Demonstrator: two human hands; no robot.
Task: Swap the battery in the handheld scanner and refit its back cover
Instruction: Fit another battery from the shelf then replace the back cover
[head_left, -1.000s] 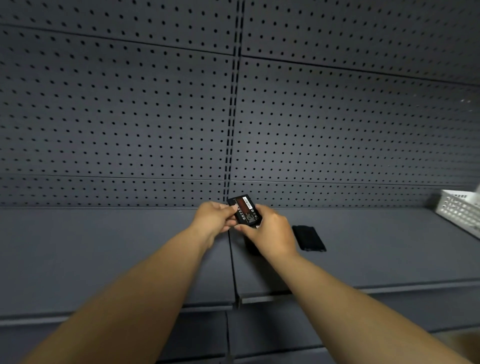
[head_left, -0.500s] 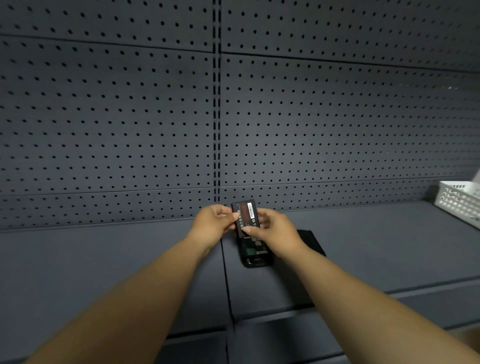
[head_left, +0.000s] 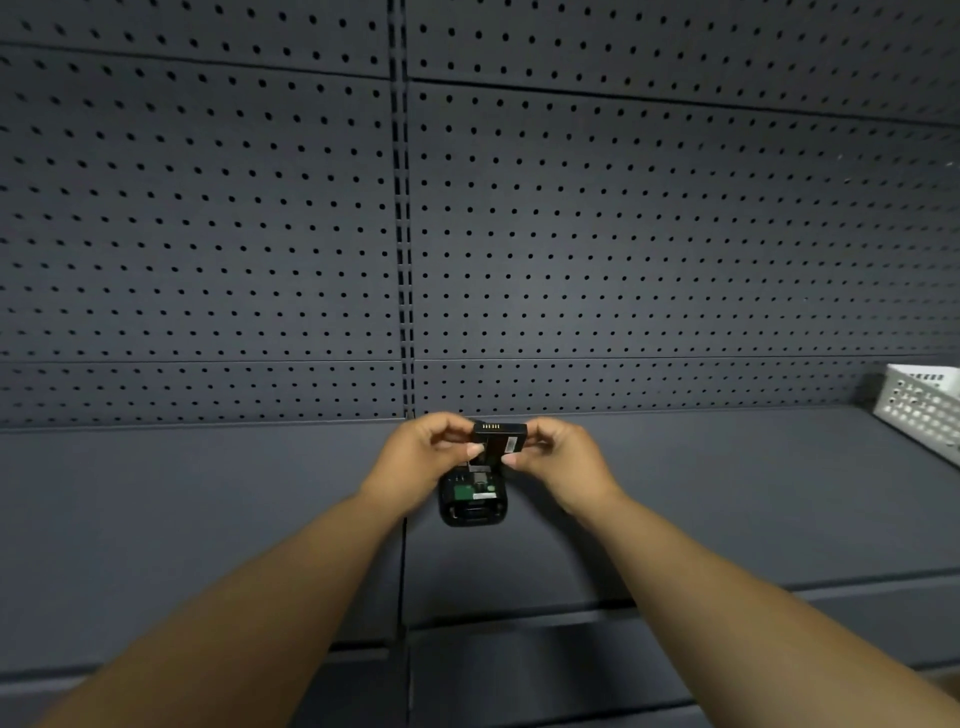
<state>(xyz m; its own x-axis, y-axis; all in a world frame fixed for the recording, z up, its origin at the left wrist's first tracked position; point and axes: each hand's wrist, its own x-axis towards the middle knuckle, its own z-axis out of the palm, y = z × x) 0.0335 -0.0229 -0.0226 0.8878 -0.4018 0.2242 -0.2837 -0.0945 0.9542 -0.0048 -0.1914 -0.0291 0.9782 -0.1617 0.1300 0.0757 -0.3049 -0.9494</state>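
Note:
A black handheld scanner (head_left: 474, 503) lies face down on the dark grey shelf (head_left: 208, 519), its battery bay uncovered and a green circuit board showing inside. Just above its far end I hold a black battery (head_left: 498, 439) tilted up on edge, gold contacts along its top side. My left hand (head_left: 422, 462) pinches the battery's left edge and my right hand (head_left: 558, 460) pinches its right edge. The back cover is hidden behind my right hand.
A white perforated basket (head_left: 922, 408) stands at the shelf's far right. A dark pegboard wall (head_left: 467, 234) rises behind the shelf. A vertical seam (head_left: 404, 571) splits the shelf under my left wrist, and the shelf's front lip (head_left: 727, 597) runs below my forearms.
The battery has turned from showing its red label to standing on edge with its contacts up, held wider between both hands. The cover, seen earlier right of the scanner, is now hidden.

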